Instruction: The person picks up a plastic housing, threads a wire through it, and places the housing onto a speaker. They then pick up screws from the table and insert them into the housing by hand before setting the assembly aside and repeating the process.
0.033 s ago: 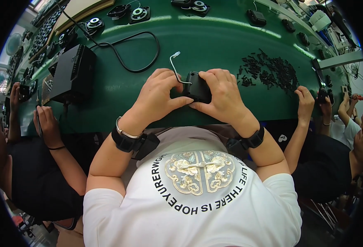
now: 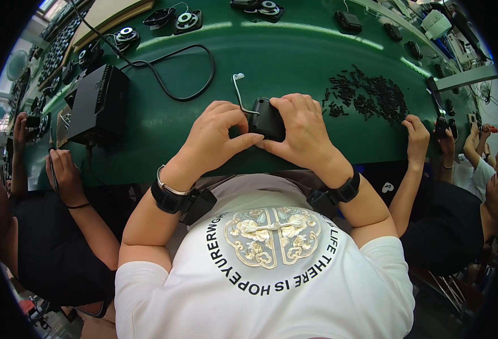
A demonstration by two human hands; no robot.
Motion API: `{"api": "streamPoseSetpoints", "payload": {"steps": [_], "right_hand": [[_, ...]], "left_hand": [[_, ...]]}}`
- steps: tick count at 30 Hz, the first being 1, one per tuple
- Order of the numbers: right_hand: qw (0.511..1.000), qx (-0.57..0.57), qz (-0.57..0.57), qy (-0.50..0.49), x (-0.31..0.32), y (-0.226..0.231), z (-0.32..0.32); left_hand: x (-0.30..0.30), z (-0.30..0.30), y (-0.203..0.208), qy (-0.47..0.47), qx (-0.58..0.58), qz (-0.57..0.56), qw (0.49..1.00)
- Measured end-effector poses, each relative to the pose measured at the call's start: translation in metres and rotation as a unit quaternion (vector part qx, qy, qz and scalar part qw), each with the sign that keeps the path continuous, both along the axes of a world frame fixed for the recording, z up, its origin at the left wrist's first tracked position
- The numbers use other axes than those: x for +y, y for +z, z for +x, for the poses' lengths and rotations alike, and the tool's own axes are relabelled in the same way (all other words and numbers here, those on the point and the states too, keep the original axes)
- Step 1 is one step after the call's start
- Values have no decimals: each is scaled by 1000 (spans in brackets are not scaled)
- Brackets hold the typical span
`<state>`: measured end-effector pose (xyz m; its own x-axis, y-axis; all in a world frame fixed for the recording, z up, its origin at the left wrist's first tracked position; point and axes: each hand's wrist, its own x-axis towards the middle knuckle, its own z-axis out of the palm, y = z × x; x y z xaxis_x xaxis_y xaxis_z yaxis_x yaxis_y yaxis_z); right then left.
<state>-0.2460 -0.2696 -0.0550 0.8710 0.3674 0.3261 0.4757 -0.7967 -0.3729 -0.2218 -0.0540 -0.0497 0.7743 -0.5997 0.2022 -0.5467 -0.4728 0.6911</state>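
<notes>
Between my two hands, over the near part of the green table, is a small black speaker housing (image 2: 268,120). A white cable (image 2: 237,93) rises from its left side and ends in a small white connector. My left hand (image 2: 218,130) grips at the left, its thumb on the housing's near edge and its index finger curled close to the cable's base. From the right, my right hand (image 2: 302,127) holds the housing, fingers on its far right corner and thumb along the near edge. The two thumb tips nearly meet. My fingers partly hide the housing's sides.
A black box-shaped device (image 2: 99,104) stands at left, with a looping black cord (image 2: 212,68) behind it. Many small black pieces (image 2: 367,96) lie heaped at right. Speakers (image 2: 187,20) line the table's far side. Co-workers' hands (image 2: 65,175) are close on both sides.
The whole view has shifted very slightly to the left. Both hands keep their hold on the speaker housing, with hardly any movement.
</notes>
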Motion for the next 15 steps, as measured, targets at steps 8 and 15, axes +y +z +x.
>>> {"api": "streamPoseSetpoints", "payload": {"steps": [8,15], "right_hand": [[993,-16,-62,-97,7,2,-11],[979,118,163,25,-72,18,-16]], "left_hand": [[-27,-23,-1,46,-164,65,983],[-33,-32,0,68,-194,111,972]]}}
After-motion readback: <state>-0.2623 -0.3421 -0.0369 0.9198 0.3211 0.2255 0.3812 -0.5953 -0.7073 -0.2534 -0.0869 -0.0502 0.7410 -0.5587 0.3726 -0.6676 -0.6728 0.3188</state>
